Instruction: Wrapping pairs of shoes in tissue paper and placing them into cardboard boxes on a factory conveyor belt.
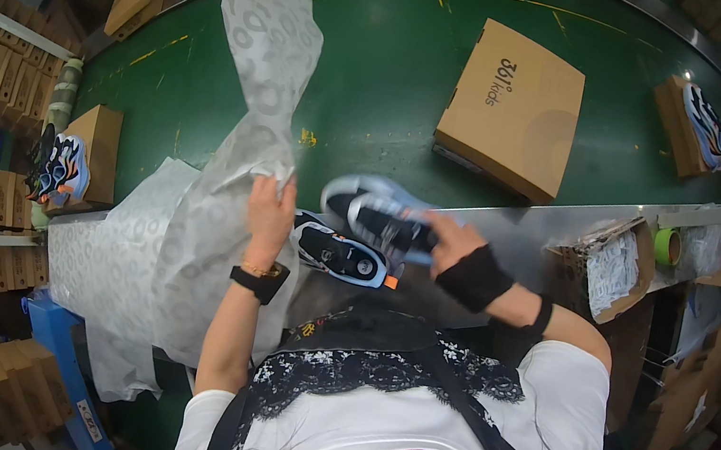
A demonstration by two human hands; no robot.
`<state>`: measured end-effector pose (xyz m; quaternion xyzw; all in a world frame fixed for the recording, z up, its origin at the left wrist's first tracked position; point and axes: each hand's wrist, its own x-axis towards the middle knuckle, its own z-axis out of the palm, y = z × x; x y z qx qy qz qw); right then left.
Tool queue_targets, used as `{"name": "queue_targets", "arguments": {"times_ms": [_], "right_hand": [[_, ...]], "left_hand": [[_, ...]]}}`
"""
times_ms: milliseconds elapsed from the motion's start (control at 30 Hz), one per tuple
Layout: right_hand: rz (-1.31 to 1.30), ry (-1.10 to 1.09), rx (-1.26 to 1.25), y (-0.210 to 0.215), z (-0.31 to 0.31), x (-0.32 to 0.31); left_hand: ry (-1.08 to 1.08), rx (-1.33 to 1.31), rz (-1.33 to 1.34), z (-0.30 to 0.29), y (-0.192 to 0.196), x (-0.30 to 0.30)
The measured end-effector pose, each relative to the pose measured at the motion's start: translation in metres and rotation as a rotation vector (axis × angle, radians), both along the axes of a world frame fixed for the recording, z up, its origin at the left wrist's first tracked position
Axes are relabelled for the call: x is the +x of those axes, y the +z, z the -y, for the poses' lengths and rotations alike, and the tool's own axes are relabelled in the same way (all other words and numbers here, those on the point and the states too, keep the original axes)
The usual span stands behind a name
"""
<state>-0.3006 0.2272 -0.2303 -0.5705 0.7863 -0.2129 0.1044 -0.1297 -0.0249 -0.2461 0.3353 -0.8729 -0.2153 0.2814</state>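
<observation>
I hold my left hand (270, 214) pinched, forearm extended, my right hand (453, 244) curled, forearm angled inward, along the near edge of the bench (385, 85).

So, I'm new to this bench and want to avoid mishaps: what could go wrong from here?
The patterned paper looks thin and might tear or crease where the left hand pinches it.
The raised shoe, held at one end by the right hand, could knock the other shoe close beside it.
The paper's hanging end could snag on the blue frame nearby.
</observation>
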Motion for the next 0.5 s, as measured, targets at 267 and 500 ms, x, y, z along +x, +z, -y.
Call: {"name": "queue_targets", "arguments": {"times_ms": [267,500], "right_hand": [[0.237,-0.050,0.022,0.001,0.045,-0.079],[-0.583,-0.395,-0.245,-0.070,0.063,-0.113]], "left_hand": [[-0.101,0.170,0.616,-0.022,-0.046,-0.005],[0.030,0.331,0.353,-0.001,-0.022,-0.025]]}}
